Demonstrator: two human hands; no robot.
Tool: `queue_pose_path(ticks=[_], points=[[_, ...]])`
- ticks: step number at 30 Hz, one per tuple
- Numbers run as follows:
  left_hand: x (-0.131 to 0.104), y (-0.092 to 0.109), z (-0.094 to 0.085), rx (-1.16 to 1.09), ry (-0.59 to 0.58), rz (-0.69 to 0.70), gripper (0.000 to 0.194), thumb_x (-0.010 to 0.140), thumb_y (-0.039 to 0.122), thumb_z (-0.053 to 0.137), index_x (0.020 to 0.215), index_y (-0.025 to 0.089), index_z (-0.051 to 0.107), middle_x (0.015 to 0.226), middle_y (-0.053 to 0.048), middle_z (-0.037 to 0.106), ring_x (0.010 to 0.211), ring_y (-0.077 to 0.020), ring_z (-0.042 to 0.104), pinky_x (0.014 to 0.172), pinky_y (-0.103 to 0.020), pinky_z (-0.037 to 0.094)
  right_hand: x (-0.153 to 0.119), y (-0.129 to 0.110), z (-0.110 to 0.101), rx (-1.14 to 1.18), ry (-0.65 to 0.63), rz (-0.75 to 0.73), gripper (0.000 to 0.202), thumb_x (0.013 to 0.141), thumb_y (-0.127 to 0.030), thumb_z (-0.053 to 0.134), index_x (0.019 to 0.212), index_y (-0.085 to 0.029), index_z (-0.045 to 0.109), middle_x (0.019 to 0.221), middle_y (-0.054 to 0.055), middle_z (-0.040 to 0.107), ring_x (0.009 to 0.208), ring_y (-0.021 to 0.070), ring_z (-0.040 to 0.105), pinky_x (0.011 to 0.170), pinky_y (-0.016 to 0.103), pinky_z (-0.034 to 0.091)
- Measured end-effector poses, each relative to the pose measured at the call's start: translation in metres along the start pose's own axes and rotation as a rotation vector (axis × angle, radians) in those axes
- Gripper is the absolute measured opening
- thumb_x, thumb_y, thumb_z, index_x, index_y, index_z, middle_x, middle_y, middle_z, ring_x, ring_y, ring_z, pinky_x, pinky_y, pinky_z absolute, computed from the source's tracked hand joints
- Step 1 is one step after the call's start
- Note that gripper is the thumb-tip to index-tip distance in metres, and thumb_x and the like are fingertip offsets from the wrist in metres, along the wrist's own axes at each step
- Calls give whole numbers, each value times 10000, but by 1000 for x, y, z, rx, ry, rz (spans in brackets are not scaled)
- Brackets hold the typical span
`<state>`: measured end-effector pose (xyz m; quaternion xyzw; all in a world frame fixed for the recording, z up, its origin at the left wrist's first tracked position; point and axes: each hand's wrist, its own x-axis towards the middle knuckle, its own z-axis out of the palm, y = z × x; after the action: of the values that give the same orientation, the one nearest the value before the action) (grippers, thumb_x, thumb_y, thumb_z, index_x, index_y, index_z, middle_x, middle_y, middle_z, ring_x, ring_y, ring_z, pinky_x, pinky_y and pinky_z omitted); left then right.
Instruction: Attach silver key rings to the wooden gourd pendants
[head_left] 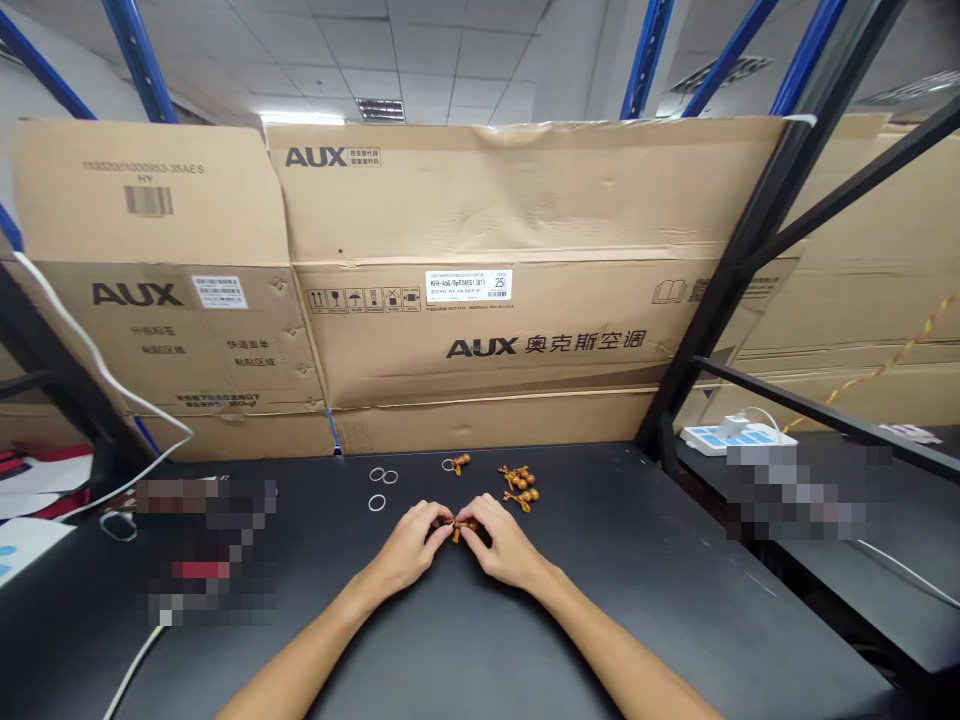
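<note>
Close together over the middle of the black table, my left hand [412, 543] and my right hand [501, 545] pinch a small brown gourd pendant [457, 535] with an orange cord. Fingers cover most of it, and whether a ring sits in the pinch I cannot tell. Beyond my left hand lie three loose metal key rings [376, 503]. Straight ahead is another gourd pendant [462, 460] with a key ring [448, 465] at its cord end. Past my right fingers, several more gourd pendants [523, 481] rest in a small group.
Cardboard panels [487, 220] stand along the back edge of the black table [450, 650]. Blurred items [202, 550] and a white cable [135, 665] lie at the left. A black metal frame [720, 270] rises at the right, with a white power strip [739, 438] beyond it.
</note>
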<state>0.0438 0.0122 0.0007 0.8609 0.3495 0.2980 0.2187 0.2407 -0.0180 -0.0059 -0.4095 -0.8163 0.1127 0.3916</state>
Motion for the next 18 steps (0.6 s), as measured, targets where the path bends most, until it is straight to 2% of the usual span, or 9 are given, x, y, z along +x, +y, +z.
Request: queue_pose_path(ticks=[10, 18], points=[[0, 1, -2, -36, -20, -6, 168, 932, 288, 457, 990, 218, 599, 885, -29, 626, 838, -181, 578, 797, -308, 455, 1, 1, 0, -7, 42, 17, 132, 914, -194, 454, 929, -210, 584, 848, 50, 603, 810, 194, 522, 761, 348, 444], [1, 2, -5, -82, -35, -11, 192, 939, 294, 435, 968, 218, 609, 922, -38, 638, 854, -180, 573, 821, -320, 455, 0, 4, 1, -43, 25, 35, 130, 911, -174, 455, 927, -209, 579, 867, 48, 605, 832, 194, 524, 791, 352, 436]])
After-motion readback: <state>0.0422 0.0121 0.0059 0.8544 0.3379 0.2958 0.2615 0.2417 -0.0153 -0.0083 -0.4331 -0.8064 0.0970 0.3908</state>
